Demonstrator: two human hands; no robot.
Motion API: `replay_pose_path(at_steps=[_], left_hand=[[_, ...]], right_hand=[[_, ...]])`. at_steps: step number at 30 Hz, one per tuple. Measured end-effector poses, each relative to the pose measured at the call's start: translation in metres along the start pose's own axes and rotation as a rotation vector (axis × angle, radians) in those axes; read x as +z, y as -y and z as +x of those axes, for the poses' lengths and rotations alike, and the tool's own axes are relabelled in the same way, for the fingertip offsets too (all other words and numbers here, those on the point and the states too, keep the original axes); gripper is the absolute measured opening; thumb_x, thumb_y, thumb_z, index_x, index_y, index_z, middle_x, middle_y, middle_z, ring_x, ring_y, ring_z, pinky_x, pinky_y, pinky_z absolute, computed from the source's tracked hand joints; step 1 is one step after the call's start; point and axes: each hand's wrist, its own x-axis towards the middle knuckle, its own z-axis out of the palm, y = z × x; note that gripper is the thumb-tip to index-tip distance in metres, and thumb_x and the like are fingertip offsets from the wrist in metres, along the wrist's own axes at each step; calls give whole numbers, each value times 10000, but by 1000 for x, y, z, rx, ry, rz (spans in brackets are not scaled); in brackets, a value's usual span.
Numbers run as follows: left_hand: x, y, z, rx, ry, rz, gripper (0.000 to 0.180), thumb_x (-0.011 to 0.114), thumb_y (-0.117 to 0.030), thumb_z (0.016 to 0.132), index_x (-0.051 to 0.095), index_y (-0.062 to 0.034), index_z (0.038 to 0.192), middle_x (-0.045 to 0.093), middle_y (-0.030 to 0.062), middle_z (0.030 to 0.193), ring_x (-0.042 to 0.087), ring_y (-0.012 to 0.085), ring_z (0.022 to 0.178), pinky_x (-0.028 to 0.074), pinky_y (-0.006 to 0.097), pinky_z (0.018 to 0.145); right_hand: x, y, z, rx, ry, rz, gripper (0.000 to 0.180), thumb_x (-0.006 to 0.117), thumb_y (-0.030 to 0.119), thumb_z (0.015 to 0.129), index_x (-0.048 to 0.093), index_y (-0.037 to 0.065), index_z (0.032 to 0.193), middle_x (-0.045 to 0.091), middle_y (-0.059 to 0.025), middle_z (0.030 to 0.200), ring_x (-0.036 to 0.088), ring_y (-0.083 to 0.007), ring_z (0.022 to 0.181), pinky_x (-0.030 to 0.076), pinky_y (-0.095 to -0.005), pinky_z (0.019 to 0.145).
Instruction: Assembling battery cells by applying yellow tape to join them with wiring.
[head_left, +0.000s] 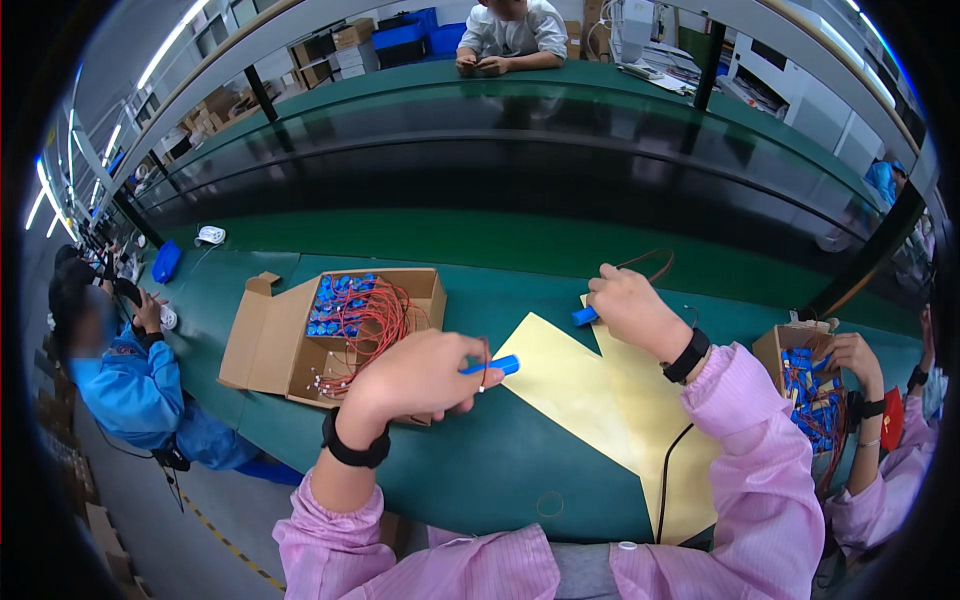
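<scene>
My left hand (425,375) is closed around a blue cylindrical battery (508,365) with a thin red wire, held above the table beside the open cardboard box (438,292). Inside that box are rows of blue batteries (340,303) and a tangle of red wires (382,322) with small white connectors. My right hand (637,312) is shut on another blue battery (584,316) at the far end of the yellow sheets (562,375); a dark red wire (655,270) loops up behind it. Black straps circle both my wrists.
A black cord (668,465) crosses the yellow sheets on the green table (470,480). At right, a co-worker's hand (853,360) reaches into a box of blue batteries (812,400). Another person in blue (125,400) sits at left; someone else (515,40) leans on the far counter.
</scene>
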Motion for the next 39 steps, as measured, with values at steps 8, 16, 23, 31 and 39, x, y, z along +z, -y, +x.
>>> replay_pose_path(at_steps=[8,16,23,31,39], left_hand=[[29,35,54,875,-390,480,192,640,-31,763,588,-69,943,545,63,1009,556,241,953,465,337,808],[69,49,64,856,-384,656,212,556,28,741,595,8,948,577,126,1084,583,288,1008,477,378,864],[58,40,16,574,-385,471,379,485,101,709,600,-3,1055,537,166,1254,553,350,1095,457,394,922],[85,-11,-8,720,-108,227,249,582,-49,837,606,-17,1083,591,160,1172,596,331,1038,501,381,865],[167,-47,40,1028,16,576,402,582,-154,866,512,48,1206,442,179,1366,444,301,1264,393,373,1022]], right_hand=[[-47,11,-3,-92,-206,312,149,677,75,666,705,92,811,557,-12,854,530,-197,869,484,-315,746],[-31,56,-21,-324,-129,323,171,606,113,719,669,105,878,531,-19,989,546,-178,879,490,-278,730],[-52,37,-34,-103,-71,489,313,595,-7,742,669,114,1020,586,-75,1103,622,-265,899,530,-338,748],[-147,8,-127,364,4,355,313,618,-38,676,687,74,960,642,-72,902,612,-276,813,491,-378,680],[-104,62,-188,325,288,578,238,574,3,674,612,74,897,657,-45,954,611,-241,878,503,-344,745]])
